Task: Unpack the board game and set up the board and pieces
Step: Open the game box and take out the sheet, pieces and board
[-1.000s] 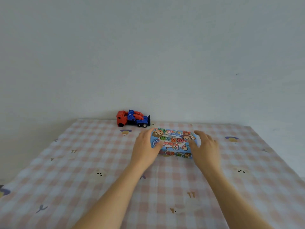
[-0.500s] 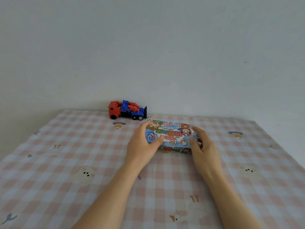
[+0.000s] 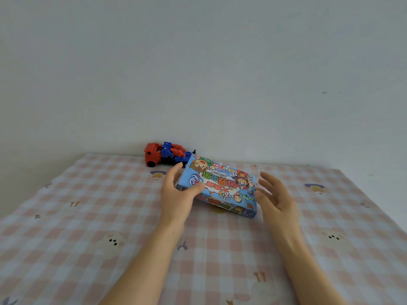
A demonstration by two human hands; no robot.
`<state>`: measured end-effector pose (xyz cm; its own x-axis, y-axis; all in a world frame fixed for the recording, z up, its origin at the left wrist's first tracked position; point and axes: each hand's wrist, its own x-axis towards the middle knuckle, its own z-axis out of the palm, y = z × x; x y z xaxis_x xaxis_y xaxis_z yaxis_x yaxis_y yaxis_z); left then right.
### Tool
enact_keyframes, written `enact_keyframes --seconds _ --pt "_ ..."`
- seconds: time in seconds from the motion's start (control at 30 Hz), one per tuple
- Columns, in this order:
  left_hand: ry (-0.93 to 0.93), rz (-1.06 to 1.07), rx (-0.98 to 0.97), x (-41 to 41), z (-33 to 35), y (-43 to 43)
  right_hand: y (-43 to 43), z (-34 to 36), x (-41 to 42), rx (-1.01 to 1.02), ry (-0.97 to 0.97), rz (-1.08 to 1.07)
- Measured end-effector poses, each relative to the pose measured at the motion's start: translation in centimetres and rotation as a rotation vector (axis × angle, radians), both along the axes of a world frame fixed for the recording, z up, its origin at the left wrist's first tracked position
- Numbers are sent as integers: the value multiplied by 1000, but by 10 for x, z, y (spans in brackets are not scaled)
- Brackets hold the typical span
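A blue board game box (image 3: 220,186) with cartoon children and upside-down lettering is tilted, its left end raised off the checked cloth and its right near corner low. My left hand (image 3: 178,194) grips the box's left end, thumb on the lid and fingers behind it. My right hand (image 3: 275,197) hovers just off the right end, fingers spread and relaxed, holding nothing. The box is closed; its contents are hidden.
A red and blue toy truck (image 3: 165,154) stands at the back against the white wall, just behind the box. The pink and white checked cloth (image 3: 88,227) covers the surface, with its right edge falling away at the far right.
The left end of the box has lifted and the box now tilts. My right hand has let go of the right end and opened beside it. My left hand keeps its grip.
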<state>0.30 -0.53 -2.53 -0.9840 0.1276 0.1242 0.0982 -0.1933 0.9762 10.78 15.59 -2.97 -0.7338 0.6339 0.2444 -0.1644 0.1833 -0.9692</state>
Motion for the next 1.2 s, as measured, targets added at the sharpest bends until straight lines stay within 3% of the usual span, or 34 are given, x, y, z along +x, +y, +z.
enact_keyframes --seconds 0.33,0.47,0.7,1.07,1.2 --pt "-235 -56 321 -6 7 -1 -1 3 4 -37 -28 -84" --pt "-224 -97 292 -4 8 1 -4 14 9 -69 -135 -73" --pt "-213 -178 215 0 11 2 -15 27 17 -139 -338 205" --pt "-300 -545 107 9 12 7 -14 24 11 -307 -93 134" --pt "-258 -535 16 14 11 10 -18 25 11 -276 -68 219"
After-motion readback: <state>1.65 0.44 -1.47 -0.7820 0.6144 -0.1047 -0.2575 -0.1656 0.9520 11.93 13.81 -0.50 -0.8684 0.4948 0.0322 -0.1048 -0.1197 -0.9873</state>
